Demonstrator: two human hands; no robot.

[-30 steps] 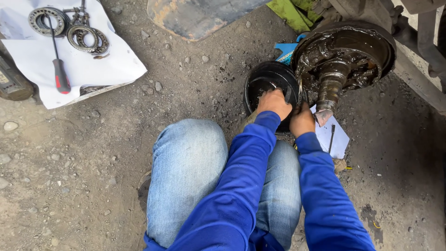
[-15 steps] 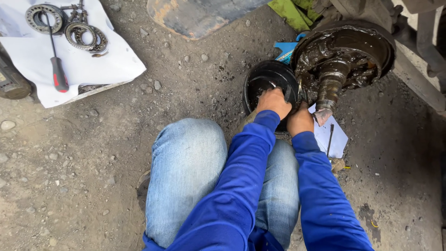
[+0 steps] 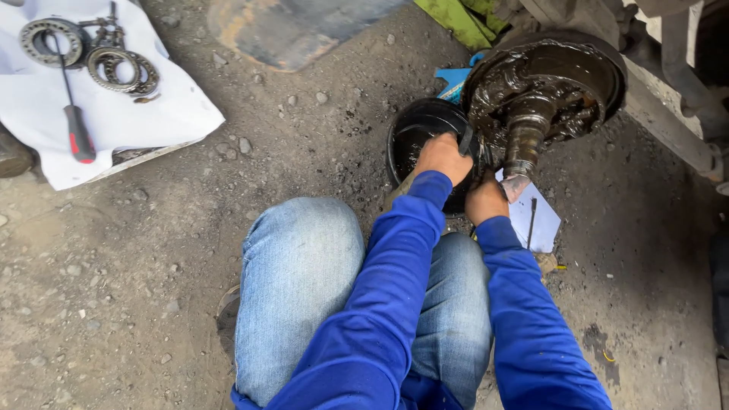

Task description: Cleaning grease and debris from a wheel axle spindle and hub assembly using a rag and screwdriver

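My left hand (image 3: 443, 158) rests over a black round pan (image 3: 414, 133) on the ground, its fingers closed on a small dark tool (image 3: 465, 141) that points toward the greasy wheel hub (image 3: 547, 83). A metal spindle (image 3: 524, 140) sticks out of the hub's middle. My right hand (image 3: 486, 201) sits curled just below and left of the spindle's tip; I cannot see what its fingers hold. Both arms wear blue sleeves, and my knees in jeans (image 3: 300, 266) are below them.
A white sheet (image 3: 144, 114) at the upper left carries bearing rings (image 3: 49, 42) and a red-handled screwdriver (image 3: 76, 129). A white paper (image 3: 535, 220) with a thin dark rod lies under the hub. A green cloth (image 3: 459, 19) lies behind, on dirty gravelly ground.
Both hands stay by the pan and spindle with almost no shift. The view has drifted slightly.
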